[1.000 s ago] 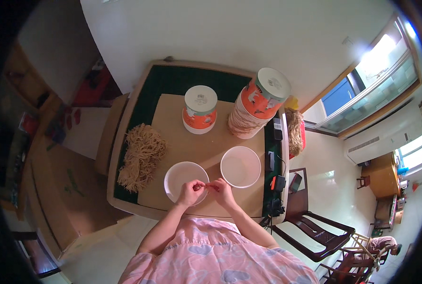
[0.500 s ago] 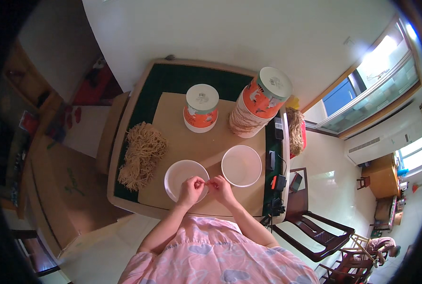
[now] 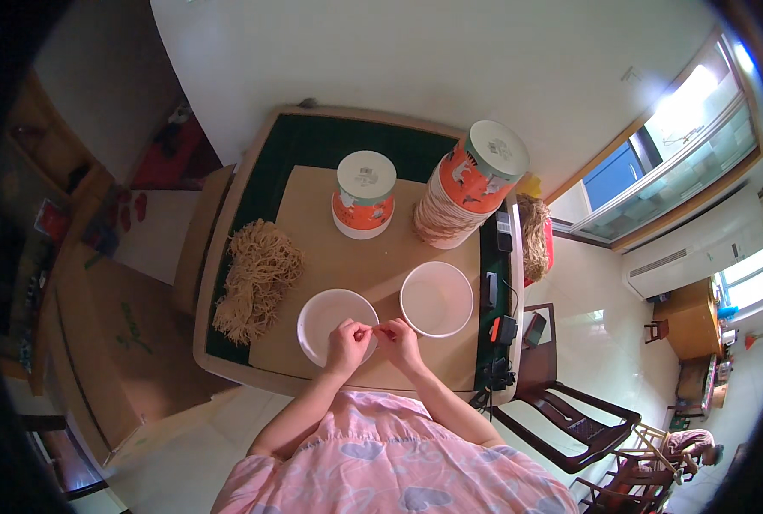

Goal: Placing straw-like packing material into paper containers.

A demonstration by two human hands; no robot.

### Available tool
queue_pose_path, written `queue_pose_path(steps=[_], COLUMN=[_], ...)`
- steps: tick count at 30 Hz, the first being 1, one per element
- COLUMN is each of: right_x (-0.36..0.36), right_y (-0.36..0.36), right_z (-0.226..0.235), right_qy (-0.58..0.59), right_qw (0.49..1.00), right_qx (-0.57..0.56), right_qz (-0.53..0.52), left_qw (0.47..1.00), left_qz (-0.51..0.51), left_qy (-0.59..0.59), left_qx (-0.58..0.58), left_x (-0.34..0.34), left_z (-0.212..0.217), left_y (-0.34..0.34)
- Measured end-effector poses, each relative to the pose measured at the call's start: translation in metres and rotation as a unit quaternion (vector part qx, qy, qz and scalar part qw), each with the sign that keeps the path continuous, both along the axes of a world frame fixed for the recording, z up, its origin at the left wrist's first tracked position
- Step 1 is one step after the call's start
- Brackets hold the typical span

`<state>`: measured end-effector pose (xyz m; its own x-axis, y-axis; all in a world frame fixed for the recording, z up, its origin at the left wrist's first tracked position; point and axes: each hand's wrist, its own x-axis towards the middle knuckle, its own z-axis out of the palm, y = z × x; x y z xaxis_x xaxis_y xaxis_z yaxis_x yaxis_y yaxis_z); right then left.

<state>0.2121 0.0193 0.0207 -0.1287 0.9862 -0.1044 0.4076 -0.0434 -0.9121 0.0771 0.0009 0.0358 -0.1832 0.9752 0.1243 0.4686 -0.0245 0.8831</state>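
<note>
My left hand is closed in a pinch above the right rim of a white paper bucket. Fingertip to fingertip with it, my right hand pinches too, just beside a second white bucket. Whatever lies between the fingers is too small to make out. Both buckets stand upright with their mouths up. A tangled bundle of tan cord lies to the left of the nearer bucket.
Farther back, an orange and green bucket stands upside down, beside a tall stack of upturned buckets. Cardboard covers part of the green tabletop. Small black devices with cables line the right edge; a dark chair stands beyond.
Almost nothing differs. Both hands stay together over the same spot, with only a slight shift of the fingers.
</note>
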Motion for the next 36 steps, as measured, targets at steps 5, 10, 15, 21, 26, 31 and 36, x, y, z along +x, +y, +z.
queue_pose_path(steps=[5, 10, 15, 21, 26, 31, 36], right_x=[0.001, 0.0, -0.002, -0.004, -0.006, -0.011, -0.012], right_y=[0.0, -0.003, -0.003, -0.001, -0.001, 0.0, 0.001], right_z=[0.002, 0.014, 0.026, 0.024, 0.028, 0.03, 0.03], right_qy=[-0.002, -0.034, -0.083, -0.105, -0.115, -0.095, -0.095], right_qw=[1.0, 0.998, 0.993, 0.987, 0.986, 0.986, 0.984], right_qx=[-0.002, 0.031, 0.055, 0.086, 0.081, 0.096, 0.113], right_qz=[0.008, 0.035, 0.064, 0.081, 0.092, 0.097, 0.103], left_qw=[1.0, 0.984, 0.96, 0.96, 0.958, 0.959, 0.941], left_qz=[0.02, 0.03, -0.005, -0.026, -0.023, -0.041, -0.028], left_qy=[-0.007, -0.125, -0.233, -0.22, -0.23, -0.236, -0.278], left_qx=[-0.007, -0.126, -0.158, -0.169, -0.171, -0.154, -0.191], left_x=[0.002, -0.01, -0.024, -0.028, -0.029, -0.031, -0.037], left_z=[-0.013, -0.021, -0.033, -0.02, -0.012, -0.014, -0.022], left_y=[0.001, 0.003, -0.001, 0.0, 0.0, -0.001, -0.003])
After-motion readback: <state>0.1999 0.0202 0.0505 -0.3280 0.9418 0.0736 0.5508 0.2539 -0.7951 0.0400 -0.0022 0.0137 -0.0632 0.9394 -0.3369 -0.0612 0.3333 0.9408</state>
